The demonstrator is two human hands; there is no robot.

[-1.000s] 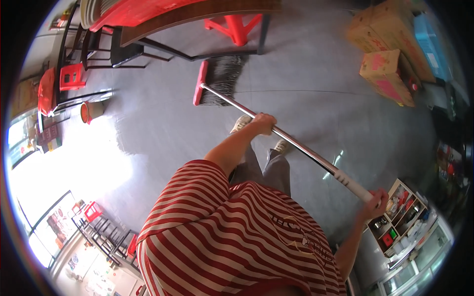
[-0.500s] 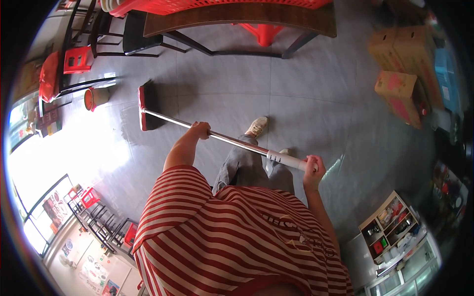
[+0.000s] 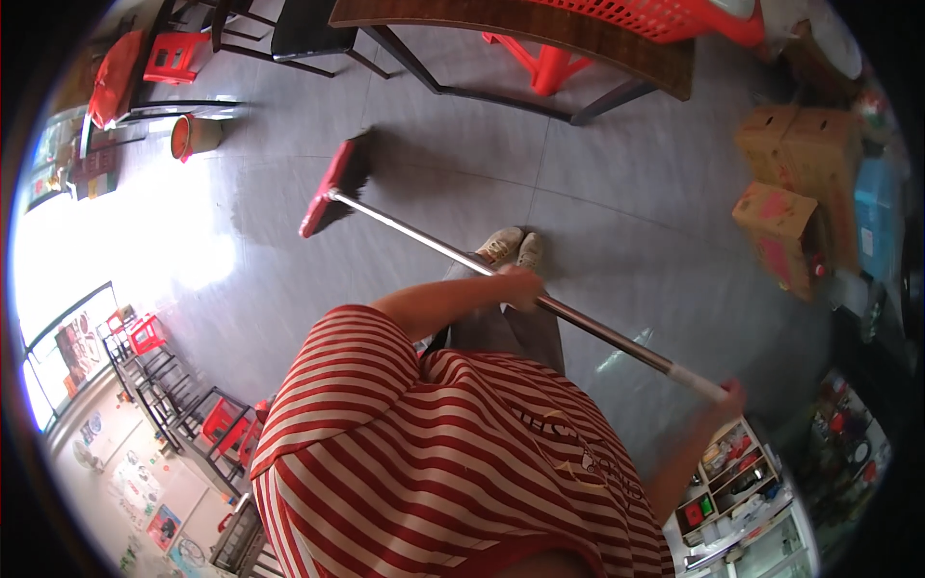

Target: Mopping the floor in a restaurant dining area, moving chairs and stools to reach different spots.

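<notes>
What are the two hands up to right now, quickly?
Left hand: closed, holding the broom partway along its length.
Right hand: closed, holding the white grip at its end.

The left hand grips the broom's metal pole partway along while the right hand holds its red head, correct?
Not quite: the head view shows the right hand on the white grip that ends the metal pole. The left hand does grip that pole partway along.

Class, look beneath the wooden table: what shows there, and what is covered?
Under the table, a red stool's splayed legs and some grey floor show. The table covers the stool's top and whatever lies farther back.
</notes>
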